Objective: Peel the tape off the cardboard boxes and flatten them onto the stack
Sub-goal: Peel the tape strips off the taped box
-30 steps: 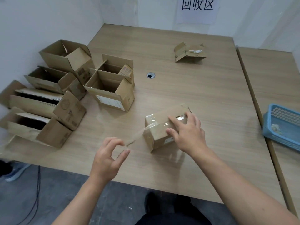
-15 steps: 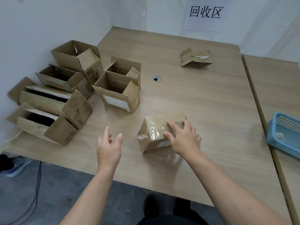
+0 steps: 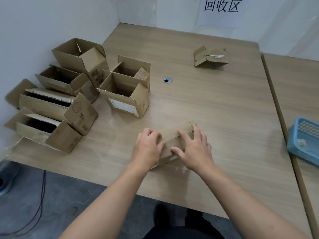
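Note:
A small closed cardboard box [image 3: 174,135] lies on the wooden table [image 3: 215,104] near its front edge. My left hand [image 3: 148,149] grips the box's left end, fingers curled over the top edge. My right hand [image 3: 195,149] lies on the box's right part, fingers spread over its top and the thumb against its near side. No tape strip shows in either hand. A flattened box [image 3: 209,56] lies at the table's far side, under a paper sign on the wall.
Several opened cardboard boxes [image 3: 124,95] stand along the table's left side by the wall. A blue plastic basket [image 3: 303,140] with tape scraps sits on the adjoining table at the right. A cable hole [image 3: 167,80] marks the table's middle. Floor and cables lie below left.
My left hand pulled a clear tape strip off the box's left end, let it go, then came back onto the box. The box has turned under both hands.

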